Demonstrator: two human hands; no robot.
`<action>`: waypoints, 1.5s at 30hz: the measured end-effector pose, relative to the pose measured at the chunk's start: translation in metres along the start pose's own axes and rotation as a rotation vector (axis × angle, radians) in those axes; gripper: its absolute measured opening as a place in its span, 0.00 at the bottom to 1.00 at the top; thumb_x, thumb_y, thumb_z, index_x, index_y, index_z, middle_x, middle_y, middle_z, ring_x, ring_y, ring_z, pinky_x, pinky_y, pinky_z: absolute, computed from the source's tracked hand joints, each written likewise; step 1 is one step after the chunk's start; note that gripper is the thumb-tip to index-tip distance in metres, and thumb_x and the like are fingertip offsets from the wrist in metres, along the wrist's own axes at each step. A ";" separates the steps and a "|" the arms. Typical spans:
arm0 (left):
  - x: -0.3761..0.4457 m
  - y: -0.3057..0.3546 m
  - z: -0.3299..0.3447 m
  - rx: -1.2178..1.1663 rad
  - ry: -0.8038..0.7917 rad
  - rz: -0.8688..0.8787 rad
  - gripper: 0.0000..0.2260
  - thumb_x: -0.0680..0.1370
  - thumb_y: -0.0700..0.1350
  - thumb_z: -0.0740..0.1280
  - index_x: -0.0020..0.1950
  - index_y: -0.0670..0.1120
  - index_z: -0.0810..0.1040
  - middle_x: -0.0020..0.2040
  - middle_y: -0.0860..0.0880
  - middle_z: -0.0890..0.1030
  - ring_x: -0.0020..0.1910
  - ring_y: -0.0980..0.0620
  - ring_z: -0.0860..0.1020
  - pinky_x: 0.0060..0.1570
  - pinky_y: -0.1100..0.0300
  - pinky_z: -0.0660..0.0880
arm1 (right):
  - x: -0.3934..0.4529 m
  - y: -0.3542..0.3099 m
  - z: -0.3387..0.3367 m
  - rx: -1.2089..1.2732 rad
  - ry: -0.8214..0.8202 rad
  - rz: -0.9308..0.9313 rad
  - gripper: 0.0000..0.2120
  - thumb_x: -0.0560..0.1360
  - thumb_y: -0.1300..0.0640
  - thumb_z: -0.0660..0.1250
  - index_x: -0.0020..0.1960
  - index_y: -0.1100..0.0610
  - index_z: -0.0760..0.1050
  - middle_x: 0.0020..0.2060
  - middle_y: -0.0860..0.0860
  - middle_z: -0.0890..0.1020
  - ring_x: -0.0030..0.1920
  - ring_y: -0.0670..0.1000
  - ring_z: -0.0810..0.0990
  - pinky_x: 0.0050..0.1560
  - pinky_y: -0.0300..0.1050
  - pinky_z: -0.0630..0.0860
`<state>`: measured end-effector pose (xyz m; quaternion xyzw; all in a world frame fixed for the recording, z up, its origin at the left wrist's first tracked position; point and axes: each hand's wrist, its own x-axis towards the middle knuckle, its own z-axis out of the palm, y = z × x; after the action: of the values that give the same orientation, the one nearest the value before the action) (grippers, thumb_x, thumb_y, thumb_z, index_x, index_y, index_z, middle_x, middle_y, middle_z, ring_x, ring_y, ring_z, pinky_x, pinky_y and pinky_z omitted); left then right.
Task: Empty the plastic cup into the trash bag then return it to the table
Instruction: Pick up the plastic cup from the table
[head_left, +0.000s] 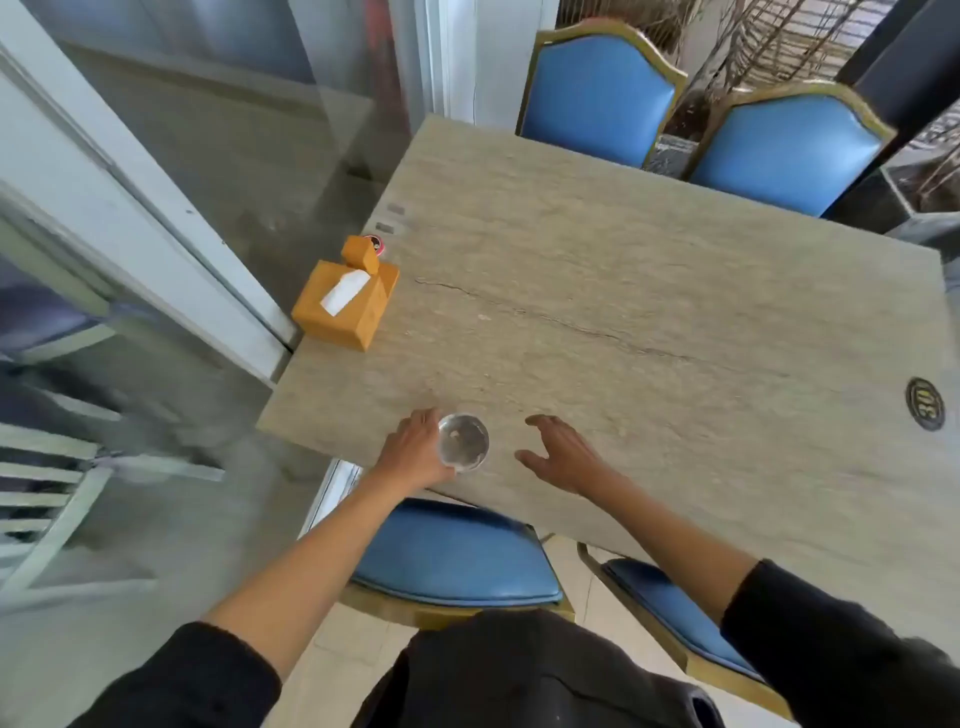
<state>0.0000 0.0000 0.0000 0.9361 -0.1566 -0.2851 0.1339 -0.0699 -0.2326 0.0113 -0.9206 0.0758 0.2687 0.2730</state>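
Stone-look table (649, 291) among blue chairs (597, 98), glass wall (156, 156)

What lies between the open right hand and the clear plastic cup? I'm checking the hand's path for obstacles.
Nothing: in the head view only bare stone-look table top separates the right hand from the clear plastic cup, which the left hand grips.

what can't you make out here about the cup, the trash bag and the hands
- Trash bag: not in the head view at all.
- Plastic cup: clear, seen from above; contents too faint to tell.
- Left hand: fingers wrap the cup's far side, hidden behind it.
- Right hand: open beside the cup; whether it touches the table is unclear.
- Small item behind the tissue box: mostly hidden.
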 end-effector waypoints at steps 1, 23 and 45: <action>0.006 -0.001 0.001 0.005 -0.025 0.014 0.40 0.65 0.53 0.78 0.72 0.44 0.64 0.70 0.42 0.69 0.67 0.39 0.71 0.60 0.47 0.74 | 0.007 -0.003 0.002 0.012 0.000 0.009 0.31 0.81 0.44 0.65 0.77 0.59 0.63 0.75 0.60 0.70 0.74 0.61 0.69 0.73 0.55 0.67; 0.058 -0.011 0.038 0.193 -0.024 0.217 0.52 0.59 0.61 0.80 0.77 0.48 0.60 0.70 0.41 0.66 0.67 0.40 0.68 0.59 0.46 0.75 | 0.022 0.008 0.023 0.152 -0.011 0.236 0.27 0.81 0.47 0.65 0.75 0.59 0.66 0.72 0.60 0.73 0.72 0.60 0.72 0.69 0.54 0.70; 0.007 0.033 -0.001 -0.276 0.117 0.399 0.50 0.58 0.57 0.83 0.73 0.45 0.62 0.67 0.45 0.69 0.66 0.46 0.70 0.64 0.53 0.74 | -0.053 0.023 0.011 0.576 0.295 0.336 0.22 0.82 0.47 0.65 0.71 0.59 0.73 0.67 0.56 0.79 0.68 0.55 0.77 0.67 0.53 0.75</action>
<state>-0.0009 -0.0322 0.0088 0.8745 -0.2900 -0.2170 0.3227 -0.1260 -0.2461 0.0212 -0.8094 0.3371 0.1416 0.4595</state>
